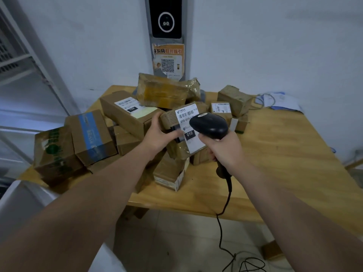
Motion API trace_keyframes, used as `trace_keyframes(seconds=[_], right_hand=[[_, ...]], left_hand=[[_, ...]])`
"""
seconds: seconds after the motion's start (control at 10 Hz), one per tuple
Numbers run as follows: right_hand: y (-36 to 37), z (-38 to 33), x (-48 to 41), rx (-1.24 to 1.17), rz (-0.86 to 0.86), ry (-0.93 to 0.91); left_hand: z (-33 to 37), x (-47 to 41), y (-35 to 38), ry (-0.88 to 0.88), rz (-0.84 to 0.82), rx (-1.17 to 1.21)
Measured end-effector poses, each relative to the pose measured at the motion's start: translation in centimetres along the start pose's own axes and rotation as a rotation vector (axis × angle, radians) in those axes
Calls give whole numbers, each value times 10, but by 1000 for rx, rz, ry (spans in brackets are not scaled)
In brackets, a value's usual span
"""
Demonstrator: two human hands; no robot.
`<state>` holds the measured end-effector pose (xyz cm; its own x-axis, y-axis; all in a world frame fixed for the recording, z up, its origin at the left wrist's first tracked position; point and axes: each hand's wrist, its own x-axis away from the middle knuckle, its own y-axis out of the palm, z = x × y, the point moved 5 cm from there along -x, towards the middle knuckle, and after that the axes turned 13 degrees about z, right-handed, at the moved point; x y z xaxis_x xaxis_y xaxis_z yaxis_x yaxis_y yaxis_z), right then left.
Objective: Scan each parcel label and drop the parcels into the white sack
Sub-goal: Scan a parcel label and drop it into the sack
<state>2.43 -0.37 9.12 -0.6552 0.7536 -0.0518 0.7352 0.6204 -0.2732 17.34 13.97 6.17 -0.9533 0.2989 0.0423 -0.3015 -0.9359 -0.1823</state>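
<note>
My left hand (157, 137) grips the left side of a taped brown parcel (177, 150) and holds it above the pile, its white label (188, 122) with a barcode and "010" facing up. My right hand (225, 149) grips the handle of a black barcode scanner (209, 125), whose head hovers over the label and covers part of it. A white sack edge (17, 201) shows at the lower left, beside the table.
Several cardboard parcels (125, 112) lie heaped on the wooden table (284, 154), some hanging over its left edge. The scanner cable (224, 213) drops to the tiled floor. Papers and a cord (279, 100) lie at the far right. A wall terminal (167, 16) hangs behind.
</note>
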Motion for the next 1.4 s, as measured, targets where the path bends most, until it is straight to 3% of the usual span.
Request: trace_keyframes(seconds=[0.3,1.0,1.2,1.4], right_hand=[[-11,8,-5,29,11,145],[-7,11,-19,2,-15,175],[6,11,-24,-101,-67,178],[38,5,-9,-329,-227,149]], left_hand=[[-3,-5,13,-110,22,-58],[-10,-9,24,-89,41,-56],[-11,5,17,-69,102,7],[-16,42,-22,-6,257,117]])
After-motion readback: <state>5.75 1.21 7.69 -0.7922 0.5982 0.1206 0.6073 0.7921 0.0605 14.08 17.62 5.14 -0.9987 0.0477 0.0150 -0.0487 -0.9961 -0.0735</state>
